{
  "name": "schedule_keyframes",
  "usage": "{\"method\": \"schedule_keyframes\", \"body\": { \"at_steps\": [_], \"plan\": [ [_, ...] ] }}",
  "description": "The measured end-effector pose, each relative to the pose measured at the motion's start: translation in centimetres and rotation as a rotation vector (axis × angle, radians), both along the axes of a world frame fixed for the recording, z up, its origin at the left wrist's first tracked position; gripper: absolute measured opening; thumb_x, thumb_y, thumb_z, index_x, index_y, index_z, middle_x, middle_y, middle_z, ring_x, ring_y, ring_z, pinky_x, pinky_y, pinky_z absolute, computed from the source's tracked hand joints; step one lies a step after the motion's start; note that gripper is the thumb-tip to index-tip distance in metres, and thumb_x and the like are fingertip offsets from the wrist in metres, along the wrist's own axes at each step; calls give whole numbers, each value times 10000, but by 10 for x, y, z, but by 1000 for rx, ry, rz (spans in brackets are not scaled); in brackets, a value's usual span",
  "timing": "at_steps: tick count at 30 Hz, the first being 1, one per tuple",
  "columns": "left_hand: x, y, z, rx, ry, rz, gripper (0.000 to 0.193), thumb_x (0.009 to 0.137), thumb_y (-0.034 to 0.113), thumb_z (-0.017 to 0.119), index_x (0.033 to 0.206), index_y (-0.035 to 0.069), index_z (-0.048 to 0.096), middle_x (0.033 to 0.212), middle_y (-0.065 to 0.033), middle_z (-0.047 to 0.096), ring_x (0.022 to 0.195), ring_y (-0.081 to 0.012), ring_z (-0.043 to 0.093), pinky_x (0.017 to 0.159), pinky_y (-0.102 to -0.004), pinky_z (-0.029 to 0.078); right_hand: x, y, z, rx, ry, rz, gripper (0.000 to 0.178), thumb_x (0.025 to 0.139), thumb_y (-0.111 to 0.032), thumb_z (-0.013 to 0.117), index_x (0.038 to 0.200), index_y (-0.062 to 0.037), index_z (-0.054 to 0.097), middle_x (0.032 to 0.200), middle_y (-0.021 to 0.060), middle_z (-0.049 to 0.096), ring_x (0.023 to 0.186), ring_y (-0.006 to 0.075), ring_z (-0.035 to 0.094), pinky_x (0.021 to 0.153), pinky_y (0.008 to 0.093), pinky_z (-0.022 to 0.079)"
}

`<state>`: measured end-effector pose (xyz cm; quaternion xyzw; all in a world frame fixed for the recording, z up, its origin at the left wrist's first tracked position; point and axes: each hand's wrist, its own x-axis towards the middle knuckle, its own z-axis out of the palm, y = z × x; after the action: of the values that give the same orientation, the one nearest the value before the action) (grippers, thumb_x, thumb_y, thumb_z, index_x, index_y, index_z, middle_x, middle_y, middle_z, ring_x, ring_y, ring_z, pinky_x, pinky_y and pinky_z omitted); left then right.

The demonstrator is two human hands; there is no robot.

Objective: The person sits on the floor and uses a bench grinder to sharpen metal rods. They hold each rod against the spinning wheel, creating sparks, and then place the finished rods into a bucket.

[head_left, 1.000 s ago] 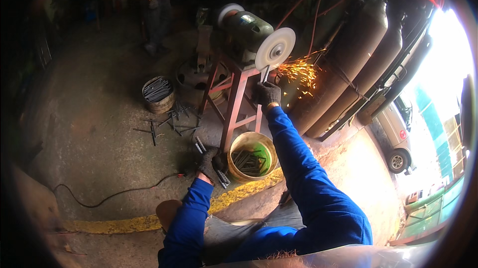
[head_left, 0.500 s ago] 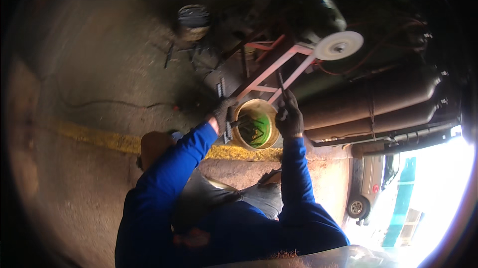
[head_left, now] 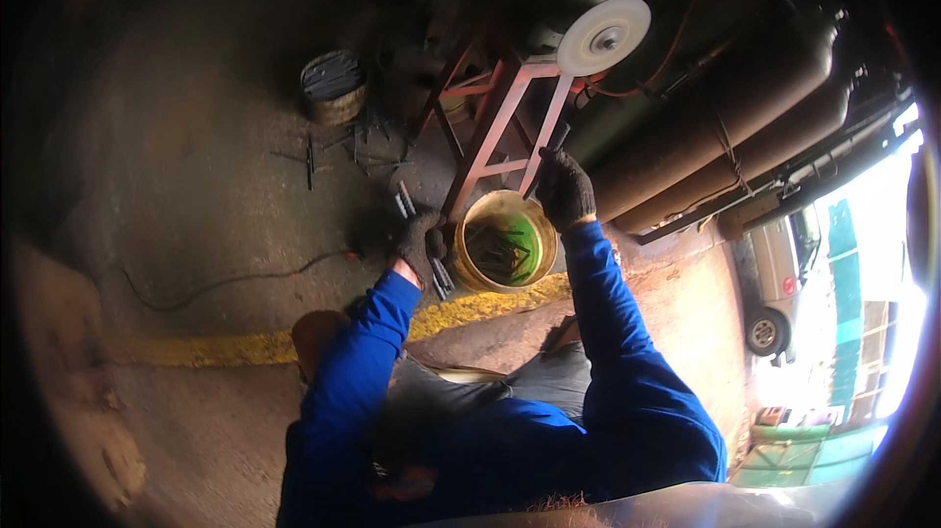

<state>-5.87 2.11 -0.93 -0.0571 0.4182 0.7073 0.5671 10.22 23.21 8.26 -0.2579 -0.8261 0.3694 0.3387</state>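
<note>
Beyond and left of the left hand stands a tub (head_left: 338, 112) of dark rods (head_left: 331, 75). The left hand (head_left: 420, 239), gloved, is wrapped around ribbed rods (head_left: 404, 199) that jut out past both its sides. Just right of it sits the bucket (head_left: 477, 280), short rods (head_left: 500, 251) inside. Farther right, the right hand (head_left: 566, 190) grips a single rod (head_left: 560, 136); it has come away from the grinding wheel (head_left: 588, 43) beyond it (no sparks now), so grinding appears paused.

Room between left hand (head_left: 421, 237) and right hand (head_left: 566, 190), over bucket (head_left: 502, 201); red stand (head_left: 484, 141) blocks beyond, cylinders (head_left: 735, 116) crowd right side
</note>
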Motion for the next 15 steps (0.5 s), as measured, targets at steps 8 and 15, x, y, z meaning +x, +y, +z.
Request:
{"method": "schedule_keyframes", "body": {
  "at_steps": [8,15],
  "plan": [
    [-1,-8,28,-97,-121,40,129,800,315,651,840,200,610,544,61,435,480,-131,430,540,-384,449,-26,21,32,341,90,83,143,906,-99,516,994,-9,585,803,50,619,711,158,601,640,308,496],
    [-2,-10,22,-72,-140,-8,124,798,302,662,815,187,619,532,56,471,478,-124,454,541,-389,457,-29,25,33,-888,411,11,175,871,-144,585,1006,-32,582,781,42,601,613,125,546,563,265,457]
  ]
}}
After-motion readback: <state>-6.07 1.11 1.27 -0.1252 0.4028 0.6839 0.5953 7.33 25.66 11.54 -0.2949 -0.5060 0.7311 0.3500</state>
